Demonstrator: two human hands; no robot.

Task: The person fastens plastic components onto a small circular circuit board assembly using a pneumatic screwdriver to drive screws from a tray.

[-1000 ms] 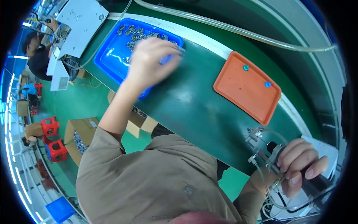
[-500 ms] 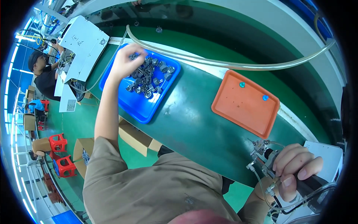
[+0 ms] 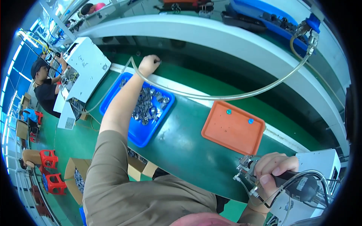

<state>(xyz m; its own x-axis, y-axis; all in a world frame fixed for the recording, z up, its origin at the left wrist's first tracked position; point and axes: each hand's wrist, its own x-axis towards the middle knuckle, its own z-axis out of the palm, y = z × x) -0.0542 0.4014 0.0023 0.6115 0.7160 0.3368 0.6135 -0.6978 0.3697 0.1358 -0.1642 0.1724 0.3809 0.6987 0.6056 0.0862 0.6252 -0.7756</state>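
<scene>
My left hand (image 3: 149,64) reaches past the blue tray (image 3: 141,141) to the green belt behind it. Its fingers are closed, with a small dark metal part (image 3: 158,61) just showing at the tips. Inside the tray lie several loose metal parts (image 3: 145,107), round and silvery-dark; my forearm hides some of them. At the lower right, my right hand (image 3: 277,165) is wrapped round a hose-fed dispensing gun (image 3: 303,187) with a black body and metal fittings. Its thin tip points left, over the green worktop.
An orange tray (image 3: 230,130) holds a teal cap (image 3: 228,112) and a blue cap (image 3: 250,121). A clear hose (image 3: 226,97) arches above the belt (image 3: 188,71). White machine boxes (image 3: 88,67) stand left and right. A co-worker (image 3: 45,86) sits at far left.
My left hand has moved from above the parts in the blue tray to the belt, closing at a small part there. The view has shifted; my right hand still grips the dispensing gun.
</scene>
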